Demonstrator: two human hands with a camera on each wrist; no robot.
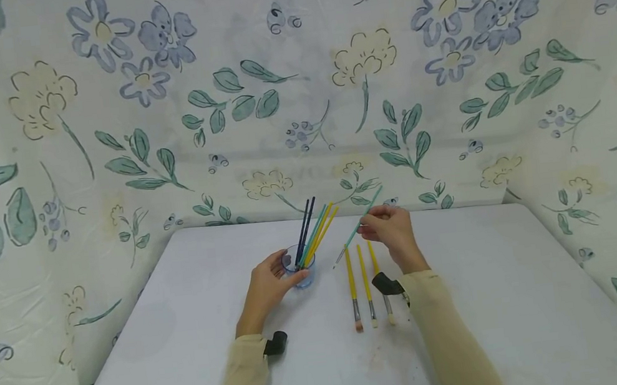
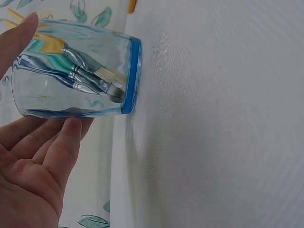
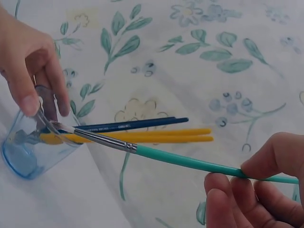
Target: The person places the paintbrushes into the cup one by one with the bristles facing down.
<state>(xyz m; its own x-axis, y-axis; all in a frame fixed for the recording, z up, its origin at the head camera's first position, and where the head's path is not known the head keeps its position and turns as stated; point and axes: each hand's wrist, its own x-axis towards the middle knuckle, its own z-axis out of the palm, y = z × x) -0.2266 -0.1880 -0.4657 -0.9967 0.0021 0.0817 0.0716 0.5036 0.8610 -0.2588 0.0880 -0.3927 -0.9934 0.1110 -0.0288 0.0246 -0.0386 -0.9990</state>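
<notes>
My left hand (image 1: 266, 285) grips a clear glass (image 1: 304, 279) with a blue base, thumb on one side and fingers on the other. Inside the glass lean two dark blue paintbrushes (image 1: 303, 225), a green one and yellow ones (image 1: 327, 223), bristles down, as the left wrist view shows. Between thumb and fingertips my right hand (image 1: 395, 233) pinches another green paintbrush (image 3: 185, 160) by its handle. It slants with its bristles down and toward the glass; in the right wrist view the bristle tip overlaps the glass rim.
Three yellow paintbrushes (image 1: 353, 285) lie side by side on the white table (image 1: 190, 355), bristles toward me, right of the glass and partly under my right wrist. A flower-patterned cloth (image 1: 301, 124) hangs behind the table's far edge and along both sides.
</notes>
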